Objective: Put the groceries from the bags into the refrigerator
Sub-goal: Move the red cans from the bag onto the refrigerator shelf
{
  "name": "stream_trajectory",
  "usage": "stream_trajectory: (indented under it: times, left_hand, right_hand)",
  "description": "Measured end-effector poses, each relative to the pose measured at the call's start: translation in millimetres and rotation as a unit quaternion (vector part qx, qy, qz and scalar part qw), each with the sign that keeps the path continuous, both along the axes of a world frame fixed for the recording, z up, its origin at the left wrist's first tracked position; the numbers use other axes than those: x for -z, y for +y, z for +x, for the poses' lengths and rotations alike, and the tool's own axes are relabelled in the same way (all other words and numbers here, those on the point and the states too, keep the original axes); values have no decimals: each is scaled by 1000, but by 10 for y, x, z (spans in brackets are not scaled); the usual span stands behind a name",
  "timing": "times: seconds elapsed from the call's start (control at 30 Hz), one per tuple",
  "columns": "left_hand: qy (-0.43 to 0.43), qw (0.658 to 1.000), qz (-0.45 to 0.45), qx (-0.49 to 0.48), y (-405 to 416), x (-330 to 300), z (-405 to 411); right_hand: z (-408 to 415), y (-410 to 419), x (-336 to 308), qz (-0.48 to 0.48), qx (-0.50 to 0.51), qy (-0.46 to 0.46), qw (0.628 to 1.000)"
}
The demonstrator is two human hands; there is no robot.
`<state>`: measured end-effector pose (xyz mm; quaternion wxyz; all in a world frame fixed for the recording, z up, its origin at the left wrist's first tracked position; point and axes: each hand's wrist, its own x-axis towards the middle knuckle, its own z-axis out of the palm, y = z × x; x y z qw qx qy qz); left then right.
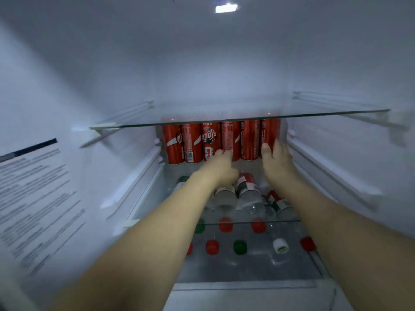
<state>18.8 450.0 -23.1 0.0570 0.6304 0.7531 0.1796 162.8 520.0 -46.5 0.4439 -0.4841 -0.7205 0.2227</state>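
Inside the white refrigerator, a row of tall red drink cans with white Chinese lettering stands at the back of a clear glass shelf, beneath another glass shelf. The left hand touches a can's base, fingers curled. The right hand lies against the rightmost can, fingers straight and together. Clear plastic bottles with red-and-white labels lie just behind the wrists. The white printed sheet on the left wall is too blurred to read
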Motion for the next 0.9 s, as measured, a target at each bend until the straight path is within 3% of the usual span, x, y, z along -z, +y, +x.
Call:
stream_trajectory:
  times: [0.13,0.27,0.47,0.63,0.9]
  left_hand:
    - [10,999,3,-47,-402,-67,-219]
    - [58,995,7,-81,-807,-70,-388]
    - [58,993,0,-99,-1465,-49,-453]
    - [74,991,-24,-106,-2071,9,-269]
    - [101,989,-21,-107,-2659,100,-22]
  right_hand:
    - [-62,-331,29,-12,-50,-81,995]
    - [-116,-736,-89,5,-100,-246,964]
    - [-83,-1434,-261,11,-141,-352,925]
    - [25,-1860,-167,-40,-154,-443,882]
    - [22,-2287,-176,-38,-169,-469,866]
